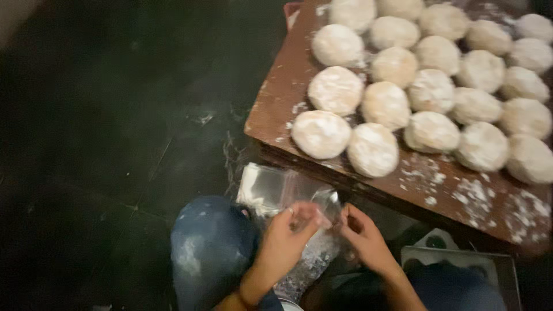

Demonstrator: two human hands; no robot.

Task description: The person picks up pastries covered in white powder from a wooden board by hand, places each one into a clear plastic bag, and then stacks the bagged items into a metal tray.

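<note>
1. Nearest us, our left hand [283, 233] and right hand [362, 233] meet just below the bench [276, 109], fingers pinched shut on a thin, crinkled clear plastic bag [322, 204].
2. More glossy clear bags [268, 185] lie stacked against the bench's near edge, beside our denim-clad knee [210, 245].
3. On the bench, a worn brown wooden board dusted with white flour, soft round floured dough balls [403, 75] sit in tight touching rows.
4. Left of the bench lies dark floor [98, 144].
</note>
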